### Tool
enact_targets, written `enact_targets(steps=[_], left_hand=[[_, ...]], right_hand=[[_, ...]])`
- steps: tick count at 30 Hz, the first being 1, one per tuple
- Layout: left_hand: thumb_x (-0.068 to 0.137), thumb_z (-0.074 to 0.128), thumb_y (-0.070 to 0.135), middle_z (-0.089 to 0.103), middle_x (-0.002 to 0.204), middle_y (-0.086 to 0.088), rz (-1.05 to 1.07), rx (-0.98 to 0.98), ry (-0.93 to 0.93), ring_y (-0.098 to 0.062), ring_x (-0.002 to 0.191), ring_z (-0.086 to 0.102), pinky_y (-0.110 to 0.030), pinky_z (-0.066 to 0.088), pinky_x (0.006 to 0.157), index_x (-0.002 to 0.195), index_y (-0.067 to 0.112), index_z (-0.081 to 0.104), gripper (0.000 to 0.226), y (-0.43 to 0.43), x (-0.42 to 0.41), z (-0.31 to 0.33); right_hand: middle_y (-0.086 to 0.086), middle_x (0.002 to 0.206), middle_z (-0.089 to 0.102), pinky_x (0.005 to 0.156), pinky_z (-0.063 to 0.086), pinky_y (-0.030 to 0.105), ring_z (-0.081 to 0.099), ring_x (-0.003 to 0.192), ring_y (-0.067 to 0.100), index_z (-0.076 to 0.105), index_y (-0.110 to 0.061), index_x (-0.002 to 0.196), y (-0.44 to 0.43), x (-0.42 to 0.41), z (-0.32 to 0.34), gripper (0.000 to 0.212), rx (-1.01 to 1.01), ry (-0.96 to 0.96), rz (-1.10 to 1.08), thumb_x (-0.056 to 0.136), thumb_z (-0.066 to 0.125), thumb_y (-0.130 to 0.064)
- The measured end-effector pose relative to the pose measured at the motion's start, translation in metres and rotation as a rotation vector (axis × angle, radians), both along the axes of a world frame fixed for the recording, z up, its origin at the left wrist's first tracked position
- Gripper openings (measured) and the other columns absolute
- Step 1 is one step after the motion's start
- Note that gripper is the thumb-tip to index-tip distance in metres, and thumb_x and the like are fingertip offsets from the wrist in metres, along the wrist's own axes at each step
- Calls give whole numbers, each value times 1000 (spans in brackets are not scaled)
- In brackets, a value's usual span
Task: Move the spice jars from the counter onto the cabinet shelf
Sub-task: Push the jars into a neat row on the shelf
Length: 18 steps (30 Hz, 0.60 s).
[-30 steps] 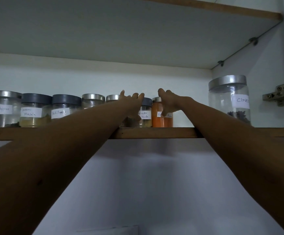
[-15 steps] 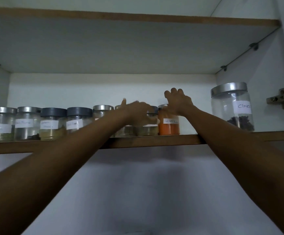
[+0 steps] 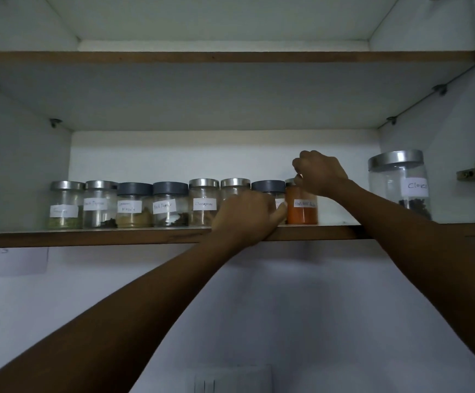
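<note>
Head view: right hand (image 3: 320,173) pinches orange jar (image 3: 302,212); left hand (image 3: 247,215) (blurred) seemingly grips grey-lidded jar (image 3: 269,186)

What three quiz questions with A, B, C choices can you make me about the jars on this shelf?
1. Where is the cloves jar? A) far right of the shelf B) far left C) upper shelf
2. What colour is the powder in the red chilli jar? A) green B) orange C) white
3. What is the right hand doing? A) hanging open B) gripping the red chilli jar's top C) holding a spoon
Answers: 1 A, it stands apart at the right end; 2 B, orange shows through the glass; 3 B, its fingers curl over the lid.
</note>
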<state>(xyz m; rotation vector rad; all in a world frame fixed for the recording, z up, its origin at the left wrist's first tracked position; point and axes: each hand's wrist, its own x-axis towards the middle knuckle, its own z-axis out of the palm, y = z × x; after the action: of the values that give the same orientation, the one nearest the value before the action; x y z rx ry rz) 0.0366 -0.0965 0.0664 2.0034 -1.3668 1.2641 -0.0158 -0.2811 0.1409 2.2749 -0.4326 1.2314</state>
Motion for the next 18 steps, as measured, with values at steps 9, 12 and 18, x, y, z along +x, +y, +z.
enact_targets(steps=[9, 12, 18], left_hand=[[89, 31, 67, 63, 118, 0, -93, 399, -90, -18, 103, 59, -32, 43, 82, 128, 29, 49, 58, 7, -2, -5], [90, 29, 66, 63, 118, 0, -91, 416, -86, -17, 104, 59, -32, 42, 81, 128, 27, 52, 59, 6, -4, -5], [92, 24, 64, 62, 122, 1, -57, 326, -126, -21, 108, 59, -32, 39, 75, 128, 32, 50, 55, 4, -7, -17]], right_hand=[[14, 96, 61, 68, 40, 36, 53, 86, 30, 61, -2, 95, 12, -77, -20, 21, -215, 60, -141, 82, 53, -16], [15, 125, 54, 88, 37, 42, 47, 111, 33, 56, -6, 117, 6, -111, -22, 42, -198, 109, -268, 80, 57, -27], [10, 151, 22, 109, 16, 52, 19, 138, 28, 30, -13, 140, 1, -159, -27, 79, 52, 80, -324, 74, 64, -42]])
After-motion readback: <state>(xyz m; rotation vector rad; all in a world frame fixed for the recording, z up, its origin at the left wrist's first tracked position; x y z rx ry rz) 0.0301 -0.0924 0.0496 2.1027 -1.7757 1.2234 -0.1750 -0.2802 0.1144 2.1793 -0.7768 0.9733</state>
